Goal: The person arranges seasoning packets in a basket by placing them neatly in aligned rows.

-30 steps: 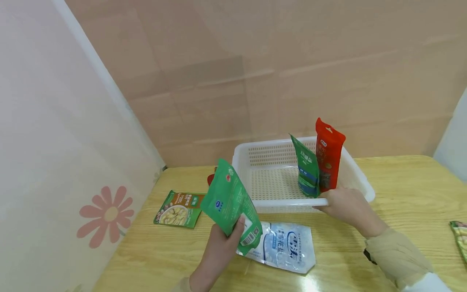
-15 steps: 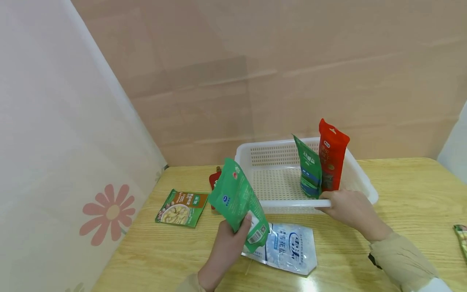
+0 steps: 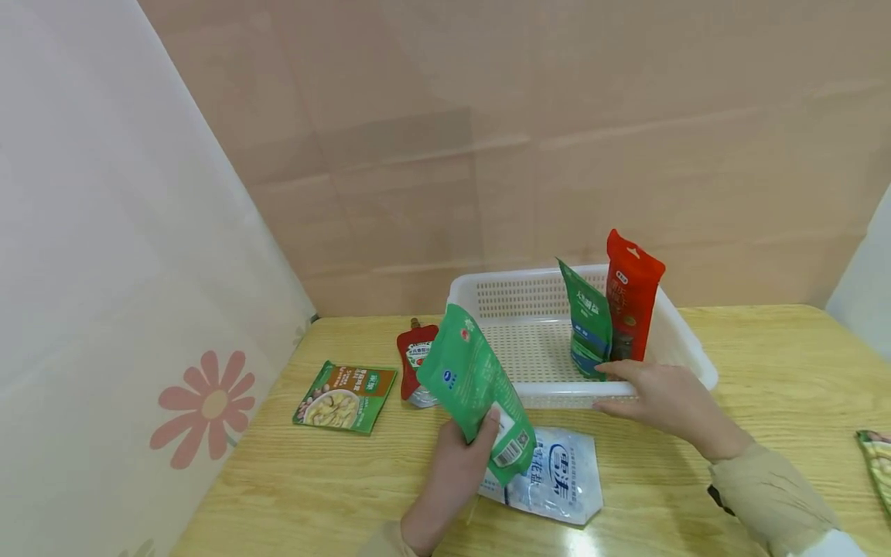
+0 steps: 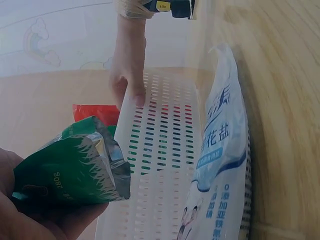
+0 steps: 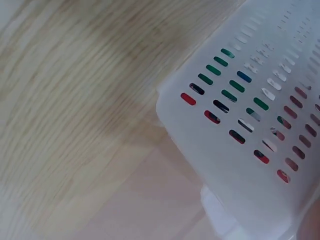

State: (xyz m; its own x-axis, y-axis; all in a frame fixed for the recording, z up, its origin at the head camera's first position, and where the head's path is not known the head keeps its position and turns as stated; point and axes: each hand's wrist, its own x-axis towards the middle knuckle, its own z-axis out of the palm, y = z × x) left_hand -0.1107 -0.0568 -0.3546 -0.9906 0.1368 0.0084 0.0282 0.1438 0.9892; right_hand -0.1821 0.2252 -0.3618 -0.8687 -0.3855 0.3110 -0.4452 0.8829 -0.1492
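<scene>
My left hand (image 3: 455,460) grips a green foil pouch (image 3: 473,371) near its lower end, thumb across the printed back, left of the white perforated basket (image 3: 515,277). In the left wrist view the crimped silver end of the pouch (image 4: 75,167) shows. My right hand (image 3: 668,402) straddles the basket's front rim, thumb outside and fingers over the inside, with a gap between them. Its fingertips reach a green salt pouch (image 3: 588,317) standing in the basket beside a tall red packet (image 3: 632,294). In the right wrist view only a blurred edge of the hand shows.
A white-and-blue salt bag (image 3: 567,472) lies before the basket, partly covered by the held pouch. Leftward lie a red spouted pouch (image 3: 411,348) and a green-and-brown soup packet (image 3: 348,398). Another packet (image 3: 879,456) sits at the right edge. A wall stands behind.
My left hand has moved rightward with the green pouch, uncovering the red spouted pouch. My right fingers and thumb have spread apart at the basket's rim.
</scene>
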